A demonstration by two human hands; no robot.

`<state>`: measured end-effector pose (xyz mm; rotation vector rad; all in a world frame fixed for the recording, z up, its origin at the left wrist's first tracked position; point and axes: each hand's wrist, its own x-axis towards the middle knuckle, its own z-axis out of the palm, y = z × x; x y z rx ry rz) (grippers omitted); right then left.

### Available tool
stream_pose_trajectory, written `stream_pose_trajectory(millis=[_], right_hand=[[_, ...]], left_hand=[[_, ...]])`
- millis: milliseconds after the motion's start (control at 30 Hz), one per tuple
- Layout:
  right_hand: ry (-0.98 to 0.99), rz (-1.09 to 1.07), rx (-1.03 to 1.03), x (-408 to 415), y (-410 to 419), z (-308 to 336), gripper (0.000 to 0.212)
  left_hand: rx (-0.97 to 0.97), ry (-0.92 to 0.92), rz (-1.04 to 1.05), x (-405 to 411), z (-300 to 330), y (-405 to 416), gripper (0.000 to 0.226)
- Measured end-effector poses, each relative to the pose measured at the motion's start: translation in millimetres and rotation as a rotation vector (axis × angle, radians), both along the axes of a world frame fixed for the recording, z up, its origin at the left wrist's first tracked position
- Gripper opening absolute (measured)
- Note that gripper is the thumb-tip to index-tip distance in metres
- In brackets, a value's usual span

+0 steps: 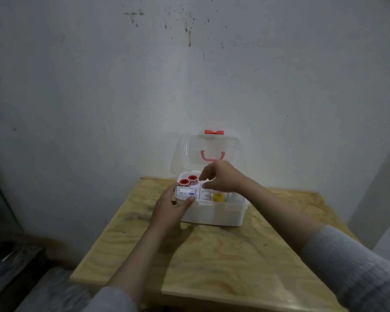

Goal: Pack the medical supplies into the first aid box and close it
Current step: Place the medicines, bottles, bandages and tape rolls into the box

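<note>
Head view: left hand [169, 207] grip clasps the open first aid box [212, 210], long axis left-right; right hand [221, 177] fingers loosely curled above.

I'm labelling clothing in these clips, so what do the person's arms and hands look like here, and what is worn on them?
Both hands are bare: no gloves, rings, watch or wristbands show on the left hand or the right hand. Each arm wears a light grey ribbed knit sleeve, pushed up so the forearms are uncovered. The left sleeve shows only at the bottom edge of the picture.
</note>
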<state>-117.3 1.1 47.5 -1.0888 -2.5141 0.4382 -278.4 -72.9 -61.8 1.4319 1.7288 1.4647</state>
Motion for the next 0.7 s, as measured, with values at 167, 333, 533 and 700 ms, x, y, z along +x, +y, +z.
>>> stream_pose_trajectory(millis=[167, 333, 533, 700], right_hand=[[-0.198, -0.02, -0.07, 11, 1, -5, 0.022], [-0.278, -0.001, -0.017, 8, -1, -15, 0.025], [-0.09, -0.144, 0.115, 15, 17, -1, 0.031], [0.02, -0.434, 0.269, 18, 59, 22, 0.06]], left_hand=[[-0.018, 0.004, 0.018, 1, -1, 2, 0.066], [-0.037, 0.019, -0.006, -4, 1, 2, 0.07], [-0.017, 0.001, -0.045, -4, 3, 1, 0.063], [-0.041, -0.018, -0.034, -5, 1, 3, 0.066]])
